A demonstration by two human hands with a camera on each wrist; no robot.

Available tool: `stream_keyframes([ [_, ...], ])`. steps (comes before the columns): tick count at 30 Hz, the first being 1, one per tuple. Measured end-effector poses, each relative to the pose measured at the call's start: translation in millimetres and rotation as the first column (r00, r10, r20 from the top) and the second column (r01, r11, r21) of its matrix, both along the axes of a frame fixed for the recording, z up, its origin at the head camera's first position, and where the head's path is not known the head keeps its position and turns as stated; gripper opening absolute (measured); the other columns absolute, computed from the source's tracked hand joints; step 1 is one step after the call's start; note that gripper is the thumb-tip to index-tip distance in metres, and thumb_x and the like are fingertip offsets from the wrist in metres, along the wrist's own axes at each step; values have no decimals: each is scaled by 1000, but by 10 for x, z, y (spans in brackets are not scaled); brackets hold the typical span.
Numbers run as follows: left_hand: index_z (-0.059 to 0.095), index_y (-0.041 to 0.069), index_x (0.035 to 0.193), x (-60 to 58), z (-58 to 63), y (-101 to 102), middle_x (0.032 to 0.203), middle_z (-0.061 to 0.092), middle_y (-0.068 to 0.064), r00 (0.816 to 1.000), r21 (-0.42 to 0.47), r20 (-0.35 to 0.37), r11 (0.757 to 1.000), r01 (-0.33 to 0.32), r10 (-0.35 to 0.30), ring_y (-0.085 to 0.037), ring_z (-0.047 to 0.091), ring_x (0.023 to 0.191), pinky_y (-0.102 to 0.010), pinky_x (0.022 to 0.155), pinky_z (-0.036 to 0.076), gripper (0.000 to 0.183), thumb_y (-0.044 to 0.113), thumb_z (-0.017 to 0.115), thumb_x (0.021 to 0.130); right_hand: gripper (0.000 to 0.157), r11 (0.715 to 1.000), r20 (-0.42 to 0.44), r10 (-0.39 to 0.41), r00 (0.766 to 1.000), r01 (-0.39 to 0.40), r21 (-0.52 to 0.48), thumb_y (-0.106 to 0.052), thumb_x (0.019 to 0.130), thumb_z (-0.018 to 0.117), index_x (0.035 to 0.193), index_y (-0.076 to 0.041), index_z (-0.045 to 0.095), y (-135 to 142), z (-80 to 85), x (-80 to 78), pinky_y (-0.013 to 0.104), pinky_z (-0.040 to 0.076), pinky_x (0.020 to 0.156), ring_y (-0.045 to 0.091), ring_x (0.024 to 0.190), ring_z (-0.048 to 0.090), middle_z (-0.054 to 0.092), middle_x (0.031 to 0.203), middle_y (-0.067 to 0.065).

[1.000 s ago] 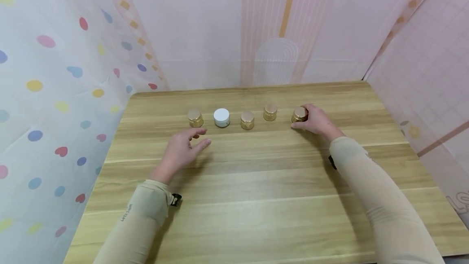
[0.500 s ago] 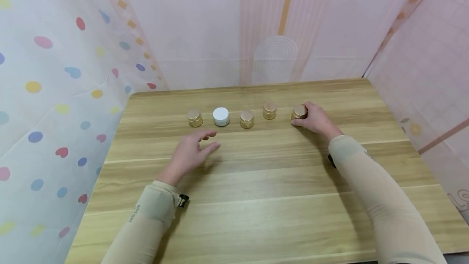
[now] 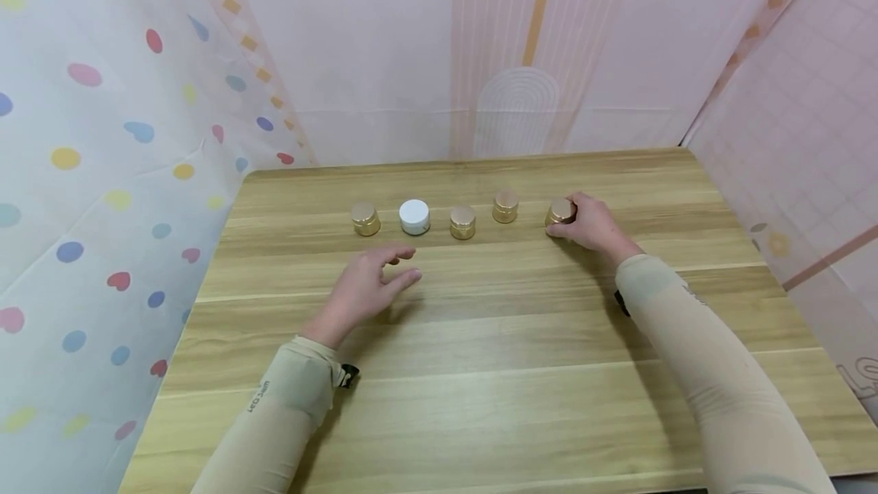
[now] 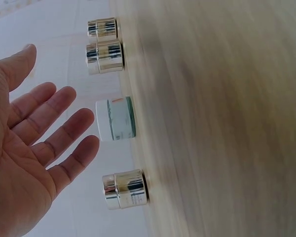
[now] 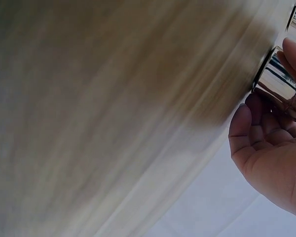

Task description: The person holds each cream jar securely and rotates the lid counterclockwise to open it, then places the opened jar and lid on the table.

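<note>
Gripping one of four gold jars (image 3: pixel 561 210) with right fingers (image 5: pixel 240 122), left fingers (image 4: pixel 69 132) loose, one white jar (image 3: pixel 414 217)

The head view is bright and even, with a pale sheen on the table (image 3: pixel 473 395) toward six o'clock and soft shadows at three o'clock of the left sleeve (image 3: pixel 257 433) and nine o'clock of the right sleeve (image 3: pixel 713 380). The left wrist view is dimmer, the table smeared at three o'clock. The right wrist view is murky, darkest at ten o'clock, its grain blurred, hard glints streaking the gold jar (image 5: pixel 274 81) between two and three.
</note>
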State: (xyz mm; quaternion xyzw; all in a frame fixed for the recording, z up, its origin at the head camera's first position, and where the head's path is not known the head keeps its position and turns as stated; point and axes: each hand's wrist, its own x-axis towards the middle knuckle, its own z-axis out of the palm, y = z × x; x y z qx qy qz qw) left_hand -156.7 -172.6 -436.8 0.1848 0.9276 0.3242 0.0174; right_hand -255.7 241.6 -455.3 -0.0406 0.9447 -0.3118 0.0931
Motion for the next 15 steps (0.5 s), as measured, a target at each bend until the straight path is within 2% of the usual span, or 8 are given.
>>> stream_keyframes([
  [9,68,8,141,-13,-30,56,140,73,-9,1000,-4,10,1000,15,-15,-32,70,126,-55,101,59,49,38,73,102,62,999,10,37,999,-37,6,-29,92,83,136,6,57,-15,1,73,44,53,93,32,105,64,68,120,21],
  [15,69,8,140,-21,-49,116,138,74,-11,1000,7,20,1000,23,-23,-32,70,126,-54,102,59,49,37,74,101,62,999,-7,52,999,-52,11,-29,90,85,135,5,59,-73,5,156,47,54,97,33,108,66,70,122,21],
])
